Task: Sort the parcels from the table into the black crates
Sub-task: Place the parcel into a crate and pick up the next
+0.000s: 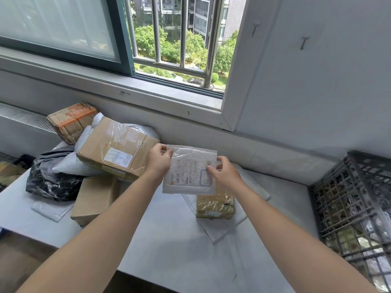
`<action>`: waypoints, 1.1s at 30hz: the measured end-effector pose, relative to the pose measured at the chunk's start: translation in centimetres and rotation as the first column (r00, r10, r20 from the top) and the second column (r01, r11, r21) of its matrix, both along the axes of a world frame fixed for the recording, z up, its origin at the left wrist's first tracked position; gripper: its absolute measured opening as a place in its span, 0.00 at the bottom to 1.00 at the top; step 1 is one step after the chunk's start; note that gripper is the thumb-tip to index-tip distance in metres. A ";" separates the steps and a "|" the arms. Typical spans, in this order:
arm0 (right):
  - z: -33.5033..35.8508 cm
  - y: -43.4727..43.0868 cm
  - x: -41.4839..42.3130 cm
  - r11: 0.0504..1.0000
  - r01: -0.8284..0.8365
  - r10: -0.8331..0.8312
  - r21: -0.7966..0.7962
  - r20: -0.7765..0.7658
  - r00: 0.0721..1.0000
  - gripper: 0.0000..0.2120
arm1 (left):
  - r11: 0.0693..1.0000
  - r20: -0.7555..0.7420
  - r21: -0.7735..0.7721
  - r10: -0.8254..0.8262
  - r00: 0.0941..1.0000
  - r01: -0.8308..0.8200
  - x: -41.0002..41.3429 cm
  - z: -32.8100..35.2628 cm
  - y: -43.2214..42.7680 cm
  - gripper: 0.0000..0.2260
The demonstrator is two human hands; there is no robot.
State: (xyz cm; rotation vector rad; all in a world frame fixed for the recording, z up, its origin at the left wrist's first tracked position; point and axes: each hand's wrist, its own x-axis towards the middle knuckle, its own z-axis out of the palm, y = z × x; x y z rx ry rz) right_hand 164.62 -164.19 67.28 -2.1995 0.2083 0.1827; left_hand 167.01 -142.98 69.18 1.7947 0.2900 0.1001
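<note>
White plastic mailer [189, 169] hangs between both hands above the pale table [169, 240]: the left hand [158, 161] pinches its far-left corner, the right hand [225, 173] pinches its right edge. A parcel pile [116, 149] covers the table's left, a black crate [349, 208] stands at right, and a barred window [179, 39] lies far behind. The mailer is flat, crinkled and bears a printed label.

Bare table [173, 246] in front; parcel heap [101, 153] blocks left.
</note>
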 end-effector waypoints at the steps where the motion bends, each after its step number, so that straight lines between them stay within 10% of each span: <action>1: 0.1 0.1 0.1 0.999 0.008 -0.008 0.042 -0.010 1.000 0.22 | 1.000 -0.005 -0.024 0.004 1.000 -0.004 0.1 0.1 -0.1 0.07; 18: 1.3 0.8 0.9 0.937 0.166 -0.206 0.308 0.103 0.973 0.05 | 0.993 -0.058 -0.113 -0.031 0.998 0.024 -0.8 0.7 0.0 0.03; 24: 2.7 0.0 0.4 0.995 0.091 -0.073 -0.045 0.302 0.950 0.28 | 0.903 -0.040 0.314 -0.296 0.954 0.293 -1.0 3.0 0.8 0.06; 27: 4.3 -0.3 0.5 0.984 -0.098 0.142 -0.147 0.321 0.936 0.24 | 0.764 -0.102 0.472 -0.449 0.888 0.440 -0.7 5.1 0.5 0.07; 33: 7.4 0.5 0.7 0.985 -0.174 0.169 -0.017 0.344 0.924 0.08 | 0.799 -0.004 0.429 -0.465 0.885 0.422 -0.3 9.0 0.0 0.06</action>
